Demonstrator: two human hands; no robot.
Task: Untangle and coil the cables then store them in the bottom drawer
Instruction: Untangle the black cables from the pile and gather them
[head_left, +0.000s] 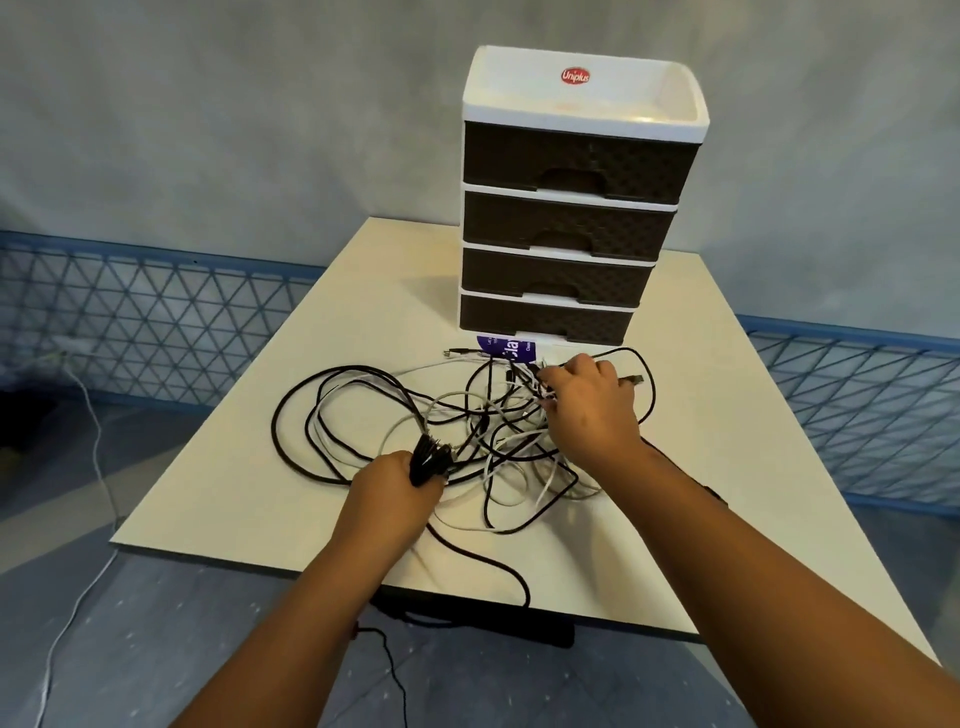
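A tangle of black and white cables (467, 431) is spread over the middle of the cream table (249, 499). My left hand (395, 486) grips a bunch of folded black cable (428, 457) at the tangle's near left side. My right hand (589, 402) reaches into the far right of the tangle, its fingers curled among black cable strands. Behind the cables stands a white drawer unit (576, 202) with several dark brown drawers, all closed. The bottom drawer (540, 319) sits just behind my right hand. One black cable (498, 566) hangs over the table's near edge.
A purple card (506, 347) lies in front of the bottom drawer. A blue lattice fence (156, 317) runs along the wall on both sides. A white cord (96, 452) trails over the grey floor at the left. A black table foot (493, 626) shows under the near edge.
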